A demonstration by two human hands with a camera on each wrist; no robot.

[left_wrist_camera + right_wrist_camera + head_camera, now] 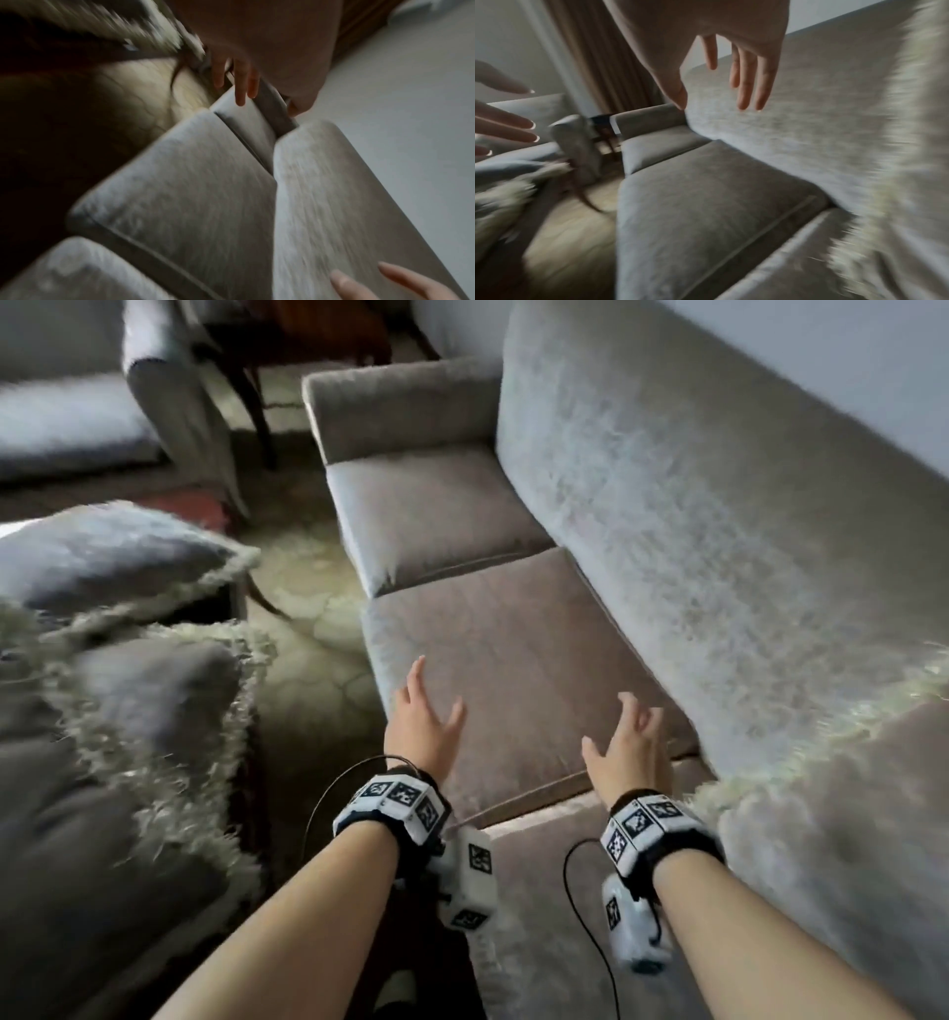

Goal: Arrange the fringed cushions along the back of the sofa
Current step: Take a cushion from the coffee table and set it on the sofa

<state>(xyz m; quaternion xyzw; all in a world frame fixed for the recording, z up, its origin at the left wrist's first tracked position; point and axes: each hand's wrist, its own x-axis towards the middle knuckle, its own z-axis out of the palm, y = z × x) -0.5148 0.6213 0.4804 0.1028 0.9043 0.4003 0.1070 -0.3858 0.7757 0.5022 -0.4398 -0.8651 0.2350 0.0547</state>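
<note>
Blurred view: left hand (237,81), fingers straight, above the sofa (195,182) seat cushions.

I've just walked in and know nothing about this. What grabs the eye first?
Two bare hands, the left hand and right hand, hover open over the grey sofa, holding nothing. One fringed cushion already leans against the sofa back at right. More shaggy cushions wait piled at left.
</note>
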